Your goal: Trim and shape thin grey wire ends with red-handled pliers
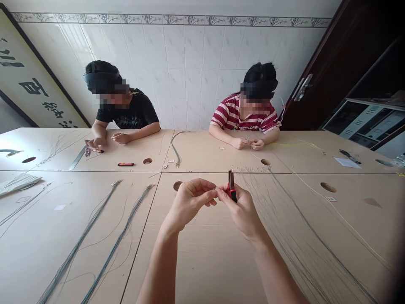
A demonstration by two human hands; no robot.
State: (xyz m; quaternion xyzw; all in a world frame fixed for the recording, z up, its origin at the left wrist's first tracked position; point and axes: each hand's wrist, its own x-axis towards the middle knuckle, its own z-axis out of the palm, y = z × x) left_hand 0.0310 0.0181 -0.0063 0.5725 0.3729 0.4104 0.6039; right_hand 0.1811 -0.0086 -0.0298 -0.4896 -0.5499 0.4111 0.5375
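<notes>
My right hand (pixel 241 207) is closed around small pliers (pixel 231 184) with red-and-black handles, their jaws pointing up. My left hand (pixel 190 201) is beside it, its thumb and fingertips pinched on a tiny piece I cannot make out, just left of the pliers. Both hands hover over the light wooden table (pixel 205 261), near a round cable hole (pixel 177 185). A thin wire seems to hang from my left hand.
Two bundles of grey cords (pixel 95 245) lie to the left, and several more cords (pixel 303 228) fan out to the right. Across the table sit two people, one in a black shirt (pixel 126 112) and one in a striped shirt (pixel 243 115), both handling small parts. Spare pliers (pixel 349 156) lie far right.
</notes>
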